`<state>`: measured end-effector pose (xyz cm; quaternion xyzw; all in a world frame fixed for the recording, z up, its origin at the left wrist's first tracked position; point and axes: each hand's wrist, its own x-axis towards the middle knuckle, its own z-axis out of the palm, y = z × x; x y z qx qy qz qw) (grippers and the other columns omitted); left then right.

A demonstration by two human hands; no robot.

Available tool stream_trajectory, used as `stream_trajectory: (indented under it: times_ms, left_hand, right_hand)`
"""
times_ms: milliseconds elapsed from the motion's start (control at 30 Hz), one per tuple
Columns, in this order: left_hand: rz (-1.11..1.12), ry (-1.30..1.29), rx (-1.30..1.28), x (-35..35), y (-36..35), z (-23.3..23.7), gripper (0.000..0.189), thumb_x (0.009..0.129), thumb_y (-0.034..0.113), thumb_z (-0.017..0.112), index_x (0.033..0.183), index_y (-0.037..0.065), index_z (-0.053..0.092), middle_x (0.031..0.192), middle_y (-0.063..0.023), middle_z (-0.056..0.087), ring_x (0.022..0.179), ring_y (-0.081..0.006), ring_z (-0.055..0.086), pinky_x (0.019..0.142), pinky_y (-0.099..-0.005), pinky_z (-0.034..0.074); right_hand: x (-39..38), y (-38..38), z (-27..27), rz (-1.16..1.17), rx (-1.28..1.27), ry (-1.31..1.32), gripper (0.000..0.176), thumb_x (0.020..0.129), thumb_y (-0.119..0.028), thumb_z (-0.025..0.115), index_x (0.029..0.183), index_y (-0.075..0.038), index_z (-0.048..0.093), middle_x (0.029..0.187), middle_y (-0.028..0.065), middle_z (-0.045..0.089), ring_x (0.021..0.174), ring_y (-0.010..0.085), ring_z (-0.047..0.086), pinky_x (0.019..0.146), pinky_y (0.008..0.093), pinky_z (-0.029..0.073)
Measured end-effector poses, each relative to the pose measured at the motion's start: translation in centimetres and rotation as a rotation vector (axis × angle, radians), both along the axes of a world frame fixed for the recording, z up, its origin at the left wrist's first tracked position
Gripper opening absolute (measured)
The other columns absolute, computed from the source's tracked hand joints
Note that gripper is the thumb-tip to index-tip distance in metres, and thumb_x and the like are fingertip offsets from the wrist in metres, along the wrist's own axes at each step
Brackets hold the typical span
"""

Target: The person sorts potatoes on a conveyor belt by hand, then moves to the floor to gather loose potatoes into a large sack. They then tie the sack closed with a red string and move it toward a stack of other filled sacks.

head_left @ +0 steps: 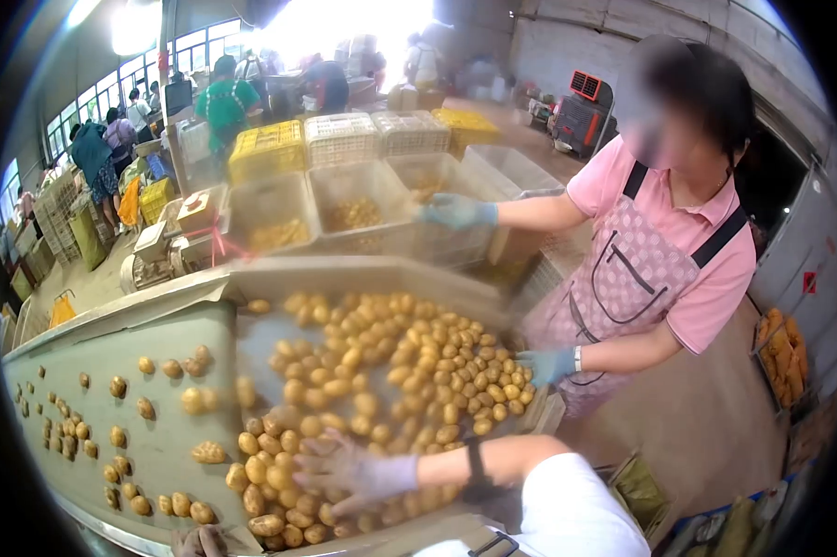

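Note:
Many small yellow-brown potatoes [479,376] are piled in a wide sorting tray at the end of a green conveyor belt [181,325]. My right hand [349,472], in a pale glove, lies with spread fingers over the near part of the pile and touches the potatoes. At the bottom edge, my left hand [198,540] is by the near rim of the belt, mostly cut off, so its grip cannot be made out. A few potatoes [209,452] lie scattered on the belt close to it.
Across the tray, a co-worker in a pink apron [613,306] has one blue-gloved hand [548,365] on the potatoes and another [457,212] over the crates. Crates [353,190] partly filled with potatoes stand behind the tray wall. A motor [149,260] sits beside the belt.

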<state>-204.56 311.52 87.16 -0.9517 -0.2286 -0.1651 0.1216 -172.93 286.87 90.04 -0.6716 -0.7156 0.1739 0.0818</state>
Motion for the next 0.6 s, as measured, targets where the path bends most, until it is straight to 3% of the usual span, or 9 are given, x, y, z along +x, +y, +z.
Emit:
stream_trajectory:
  times_ms: [67,100,167,200,267,367,467,533,600]
  left_hand:
    - [-0.083,-0.108,-0.034,0.2,-0.9,2.3,0.043,0.093,0.021,0.058,0.135,0.023,0.058,0.131,-0.0086,0.060,0.116,-0.0316,0.058,0.105,-0.0524,0.041]
    - [-0.106,-0.162,-0.144,1.5,-2.4,5.3,0.035,0.094,0.022,0.060,0.127,0.016,0.065,0.127,-0.0109,0.064,0.113,-0.0322,0.061,0.101,-0.0464,0.045]
    - [0.254,-0.339,-0.622,0.9,-2.7,4.6,0.015,0.086,0.012,0.063,0.075,0.002,0.066,0.080,-0.0135,0.065,0.083,-0.0326,0.060,0.093,-0.0456,0.045]
    - [0.271,-0.414,-0.710,2.0,-3.9,7.0,0.016,0.086,0.010,0.063,0.073,0.001,0.066,0.079,-0.0150,0.064,0.081,-0.0334,0.059,0.088,-0.0470,0.045]
    - [0.171,-0.451,-0.630,2.1,-4.1,8.6,0.013,0.086,0.012,0.063,0.082,0.003,0.072,0.083,-0.0149,0.068,0.085,-0.0341,0.060,0.089,-0.0469,0.045]
    - [0.129,-0.445,-0.493,1.8,-3.4,9.1,0.015,0.087,0.009,0.060,0.088,0.001,0.073,0.089,-0.0118,0.071,0.090,-0.0300,0.062,0.095,-0.0423,0.043]
    - [0.191,-0.465,-0.510,2.0,-3.7,10.2,0.014,0.083,0.012,0.062,0.087,0.006,0.074,0.091,-0.0123,0.070,0.090,-0.0333,0.061,0.094,-0.0445,0.043]
    - [0.205,-0.464,-0.501,1.6,-3.3,10.5,0.013,0.082,0.011,0.062,0.088,0.006,0.073,0.093,-0.0117,0.070,0.091,-0.0329,0.061,0.093,-0.0438,0.043]
    - [0.213,-0.465,-0.489,1.5,-3.1,10.6,0.014,0.081,0.011,0.063,0.090,0.006,0.073,0.095,-0.0114,0.069,0.093,-0.0327,0.061,0.092,-0.0431,0.043]
  right_hand:
    - [4.0,-1.0,2.9,-0.071,-0.156,-0.051,0.073,0.091,-0.060,0.052,0.151,-0.022,0.037,0.160,0.0146,0.025,0.150,0.0361,0.011,0.118,0.0595,0.007]
    - [5.7,-2.7,4.4,-0.137,0.219,-0.327,0.057,0.080,-0.050,0.066,0.121,-0.010,0.061,0.121,0.0150,0.053,0.114,0.0333,0.049,0.097,0.0531,0.038]
    - [11.4,-3.8,1.2,-0.533,0.016,-0.426,0.053,0.084,-0.048,0.064,0.119,-0.009,0.061,0.126,0.0180,0.054,0.115,0.0305,0.050,0.096,0.0532,0.038]
    - [14.8,-4.9,-4.9,-0.676,0.209,-0.164,0.067,0.087,-0.055,0.059,0.135,-0.009,0.052,0.137,0.0221,0.048,0.122,0.0353,0.046,0.105,0.0573,0.031]
    - [12.1,-1.9,-5.3,-0.763,0.248,-0.218,0.079,0.089,-0.060,0.053,0.148,-0.010,0.039,0.147,0.0260,0.038,0.135,0.0439,0.034,0.113,0.0607,0.018]
    - [1.7,1.8,-2.6,-0.304,0.298,-0.161,0.079,0.092,-0.062,0.046,0.152,-0.013,0.034,0.159,0.0219,0.025,0.145,0.0546,0.007,0.112,0.0696,0.001]
    - [2.5,0.0,-1.4,0.259,0.384,-0.093,0.064,0.084,-0.058,0.059,0.140,-0.026,0.051,0.151,0.0125,0.039,0.138,0.0455,0.027,0.110,0.0660,0.014]
    - [4.8,0.3,3.8,0.120,0.247,-0.255,0.047,0.077,-0.049,0.069,0.117,-0.028,0.063,0.125,0.0105,0.053,0.115,0.0343,0.047,0.093,0.0596,0.033]
    - [5.8,1.5,4.4,-0.172,0.238,-0.255,0.033,0.075,-0.038,0.071,0.102,-0.022,0.064,0.105,0.0107,0.053,0.098,0.0296,0.051,0.080,0.0487,0.036]
